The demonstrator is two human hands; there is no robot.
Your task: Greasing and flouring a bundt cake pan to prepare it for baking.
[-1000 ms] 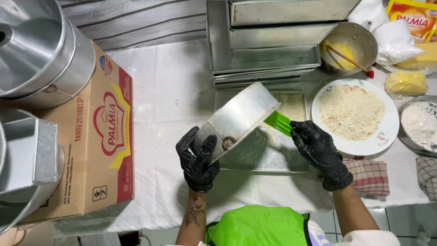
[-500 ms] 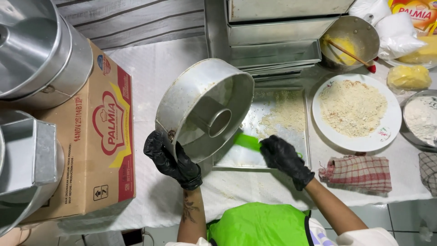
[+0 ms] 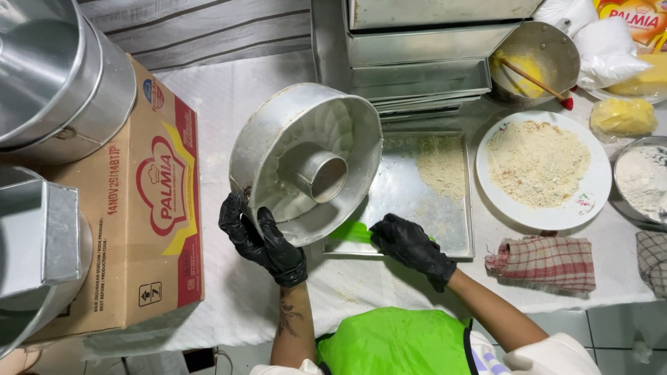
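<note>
Both my hands wear black gloves. My left hand (image 3: 262, 240) grips the lower rim of a round metal tube cake pan (image 3: 306, 163), tilted up so its inside and centre tube face me. My right hand (image 3: 410, 246) holds a green tool (image 3: 353, 231) low over the front edge of a flat metal tray (image 3: 424, 201). A patch of pale crumbs (image 3: 443, 165) lies on that tray, right of the pan.
A white plate of crumbs (image 3: 538, 167), a metal pot with yellow mix and a stick (image 3: 538, 59), a flour bowl (image 3: 643, 182) and yellow blocks sit right. Checked cloths (image 3: 545, 262) lie front right. A cardboard box (image 3: 139, 201) and stacked metal pans (image 3: 59, 83) stand left; trays (image 3: 417, 48) behind.
The pan went from edge-on above the tray to tilted with its inside facing me, shifted left. My right hand dropped with the green tool to the tray's front edge.
</note>
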